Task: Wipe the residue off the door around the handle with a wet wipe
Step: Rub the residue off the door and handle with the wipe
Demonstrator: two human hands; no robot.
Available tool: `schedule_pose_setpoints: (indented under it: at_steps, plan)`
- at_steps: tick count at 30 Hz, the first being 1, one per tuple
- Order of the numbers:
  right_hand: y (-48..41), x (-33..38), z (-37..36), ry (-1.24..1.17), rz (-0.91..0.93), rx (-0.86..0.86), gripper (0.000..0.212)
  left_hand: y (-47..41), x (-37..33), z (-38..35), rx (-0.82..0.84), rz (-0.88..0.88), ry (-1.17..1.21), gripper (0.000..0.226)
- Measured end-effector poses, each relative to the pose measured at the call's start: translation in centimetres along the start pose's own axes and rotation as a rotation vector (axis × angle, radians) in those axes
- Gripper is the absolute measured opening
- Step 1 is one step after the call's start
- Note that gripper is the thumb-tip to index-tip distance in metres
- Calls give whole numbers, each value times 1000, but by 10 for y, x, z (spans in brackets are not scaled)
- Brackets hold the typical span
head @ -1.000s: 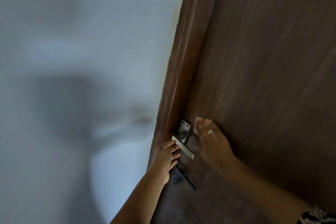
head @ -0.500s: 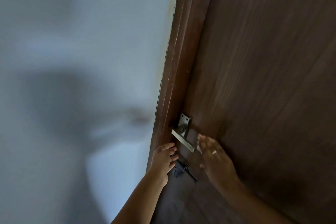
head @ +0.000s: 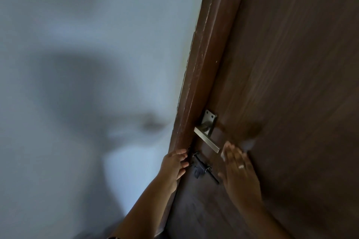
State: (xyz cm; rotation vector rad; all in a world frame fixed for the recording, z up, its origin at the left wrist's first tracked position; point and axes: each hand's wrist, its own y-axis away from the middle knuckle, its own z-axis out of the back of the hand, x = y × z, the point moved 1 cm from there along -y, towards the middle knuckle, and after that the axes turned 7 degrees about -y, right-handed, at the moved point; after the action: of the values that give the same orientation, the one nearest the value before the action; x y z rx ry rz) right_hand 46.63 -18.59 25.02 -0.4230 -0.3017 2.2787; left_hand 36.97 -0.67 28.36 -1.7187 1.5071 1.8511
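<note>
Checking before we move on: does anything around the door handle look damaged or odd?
The frame left of the handle shows pale scuffs and chips along its edge. On the door right of the handle, a blotchy patch stands out, probably damp from wiping. The handle itself looks intact.

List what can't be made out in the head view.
All head view.
Wet wipe: nearly all under the right hand; only a pale blurred edge shows.
Dark patch on the door by the handle: dirt or damp, too dim and blurred.
Left hand: fingertips hidden at the door edge; grip unclear.
Right forearm: cut off by the bottom edge.
</note>
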Motion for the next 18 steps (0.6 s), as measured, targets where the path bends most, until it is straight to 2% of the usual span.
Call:
schedule_pose_setpoints:
  at_steps: [3, 6, 12, 18]
  plan:
    - [20, 5, -41, -22, 40, 240, 77, -8, 4, 8, -20, 27, 4, 22]
    - [7, 13, -56, -48, 89, 346, 80, -14, 8, 13, -35, 46, 16, 22]
    - [-51, 30, -72, -21, 169, 273, 95, -21, 11, 10, -54, 52, 11, 24]
    - [-88, 46, -81, -142, 83, 295, 97, -27, 9, 3, -63, 41, 6, 24]
